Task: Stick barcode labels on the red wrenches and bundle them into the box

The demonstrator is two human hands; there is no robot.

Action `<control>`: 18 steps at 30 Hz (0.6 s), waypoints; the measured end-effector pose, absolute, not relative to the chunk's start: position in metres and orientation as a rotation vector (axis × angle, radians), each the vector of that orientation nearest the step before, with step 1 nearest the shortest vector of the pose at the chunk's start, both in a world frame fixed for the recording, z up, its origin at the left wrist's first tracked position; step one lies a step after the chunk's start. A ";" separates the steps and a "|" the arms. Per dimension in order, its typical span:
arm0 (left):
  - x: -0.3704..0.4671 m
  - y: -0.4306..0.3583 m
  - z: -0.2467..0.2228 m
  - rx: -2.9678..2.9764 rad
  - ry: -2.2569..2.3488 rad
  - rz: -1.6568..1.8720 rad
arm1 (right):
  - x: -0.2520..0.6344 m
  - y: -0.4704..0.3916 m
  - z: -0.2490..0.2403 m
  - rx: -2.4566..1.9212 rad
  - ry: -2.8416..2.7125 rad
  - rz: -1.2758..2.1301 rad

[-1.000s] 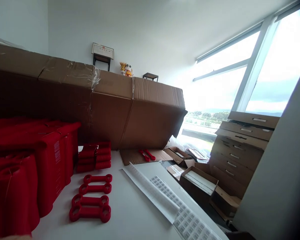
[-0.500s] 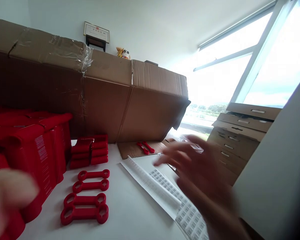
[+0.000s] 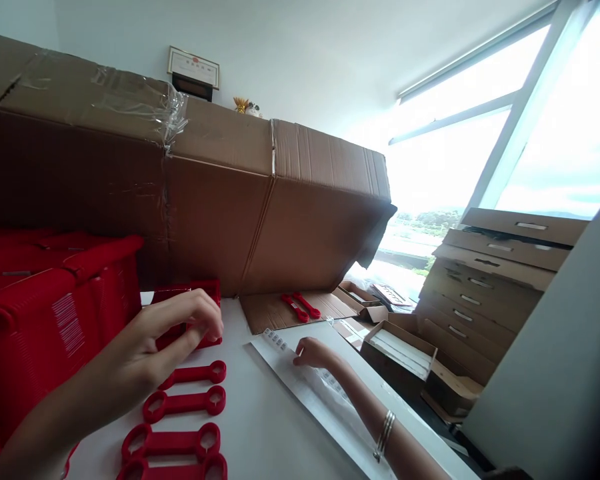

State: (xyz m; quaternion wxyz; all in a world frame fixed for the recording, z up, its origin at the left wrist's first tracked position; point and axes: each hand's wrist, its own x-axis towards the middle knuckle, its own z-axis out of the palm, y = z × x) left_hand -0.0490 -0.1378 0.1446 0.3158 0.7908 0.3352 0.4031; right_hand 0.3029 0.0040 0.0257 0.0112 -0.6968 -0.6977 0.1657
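My left hand [image 3: 173,337] hovers above a row of red double-ring-ended plastic pieces [image 3: 187,402], its fingers bent and the thumb apart from them; nothing shows between them. Behind it, partly hidden, stand stacked red pieces [image 3: 211,291]. My right hand [image 3: 314,353], with bracelets on its wrist, is at the upper end of a sheet of small printed labels [image 3: 276,339]. Its fingers are curled and pressed together at the sheet. A white backing strip [image 3: 300,393] lies along the labels and covers many of them.
Large red wrapped bundles [image 3: 60,320] stand at the left. A big taped cardboard box [image 3: 215,220] leans across the back. Two red pieces [image 3: 300,307] lie on a cardboard flap [image 3: 260,313]. Open cartons [image 3: 400,347] and stacked flat boxes [image 3: 485,287] stand at the right.
My left hand has come in from the lower left to above the red pieces. My right hand has moved down and left onto the label sheet. The view has shifted slightly.
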 end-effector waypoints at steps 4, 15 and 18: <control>-0.044 -0.123 0.139 2.005 1.085 0.754 | 0.289 -0.002 0.060 -2.013 -2.291 0.663; -0.027 -0.106 0.126 2.271 1.443 0.732 | 0.197 -0.086 0.162 -1.441 -2.627 -0.001; -0.028 -0.107 0.131 2.183 1.428 0.685 | 0.179 -0.097 0.160 -1.359 -2.509 -0.221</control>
